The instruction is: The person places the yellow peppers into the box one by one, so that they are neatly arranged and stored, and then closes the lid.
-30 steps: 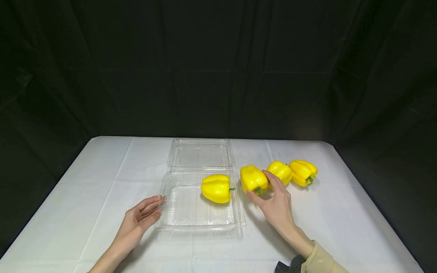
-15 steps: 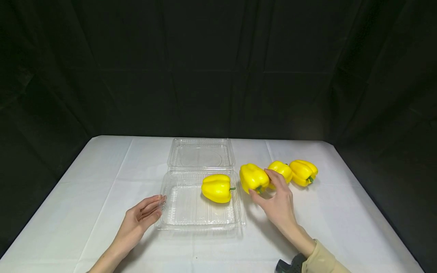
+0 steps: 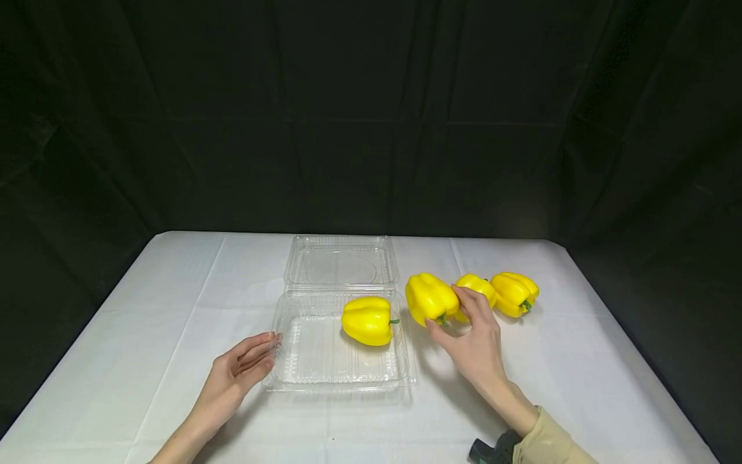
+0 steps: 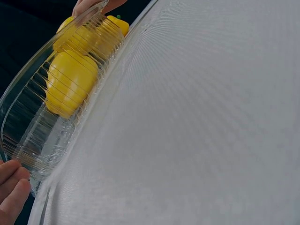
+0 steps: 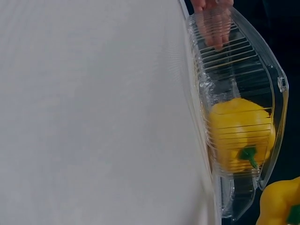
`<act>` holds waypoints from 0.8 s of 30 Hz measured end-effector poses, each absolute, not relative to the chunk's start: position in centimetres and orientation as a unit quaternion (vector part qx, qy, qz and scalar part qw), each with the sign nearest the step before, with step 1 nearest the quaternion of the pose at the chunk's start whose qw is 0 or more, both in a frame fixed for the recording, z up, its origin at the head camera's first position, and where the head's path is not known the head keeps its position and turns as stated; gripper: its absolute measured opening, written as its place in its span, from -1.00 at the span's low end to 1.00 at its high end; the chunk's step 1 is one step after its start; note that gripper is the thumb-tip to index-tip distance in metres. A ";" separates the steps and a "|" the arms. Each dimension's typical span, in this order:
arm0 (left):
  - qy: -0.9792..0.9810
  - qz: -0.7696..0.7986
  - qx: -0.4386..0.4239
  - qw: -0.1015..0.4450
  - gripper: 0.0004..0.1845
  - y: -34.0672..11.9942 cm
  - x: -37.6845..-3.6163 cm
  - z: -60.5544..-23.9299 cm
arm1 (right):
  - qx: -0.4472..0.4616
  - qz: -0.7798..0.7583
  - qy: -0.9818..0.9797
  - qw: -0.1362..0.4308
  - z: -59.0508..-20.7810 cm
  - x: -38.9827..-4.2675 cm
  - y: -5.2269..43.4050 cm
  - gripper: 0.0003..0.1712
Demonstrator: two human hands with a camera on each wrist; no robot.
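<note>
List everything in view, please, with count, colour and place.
Table: 1, white-covered, foreground.
Backdrop: 1, black, behind table.
Container: 1, clear, lid open, mid-table.
Boxed pepper: 1, yellow, container's right side.
Held pepper: 1, yellow, in right hand.
Other peppers: 2, yellow, on table's right.
Dark object: 1, black, beside sleeve, partly cropped.
Sleeve: 1, beige, right arm.
Left hand: 1, bare, at container's left side.
Right hand: 1, bare, pinching held pepper.

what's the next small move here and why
Probably carry the held pepper left over the clear container: the right grip pinches it beside the container's right wall, the lid lies open, and the pepper inside leaves bare floor to its left. The left grip is at the opposite wall.
</note>
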State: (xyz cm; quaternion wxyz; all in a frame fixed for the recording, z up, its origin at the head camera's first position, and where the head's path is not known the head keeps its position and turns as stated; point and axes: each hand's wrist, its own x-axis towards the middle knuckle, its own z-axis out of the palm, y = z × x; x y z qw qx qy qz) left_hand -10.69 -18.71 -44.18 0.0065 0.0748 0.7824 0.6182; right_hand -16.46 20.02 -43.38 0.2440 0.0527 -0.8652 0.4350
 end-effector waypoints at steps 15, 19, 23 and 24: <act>0.782 0.618 0.077 0.004 -0.55 -18.7 -10.6 -44.2 | 0.072 0.438 -0.861 0.248 -42.8 -16.1 20.0 -0.20; 0.781 0.619 0.083 0.000 -0.55 -18.7 -10.7 -44.2 | 0.081 0.441 -0.859 0.248 -42.7 -16.1 20.0 -0.19; 0.781 0.618 0.087 -0.003 -0.56 -18.7 -10.7 -44.3 | 0.087 0.441 -0.859 0.246 -42.7 -16.1 20.1 -0.19; 0.781 0.618 0.088 -0.003 -0.56 -18.7 -10.7 -44.3 | 0.089 0.441 -0.859 0.246 -42.7 -16.1 20.1 -0.19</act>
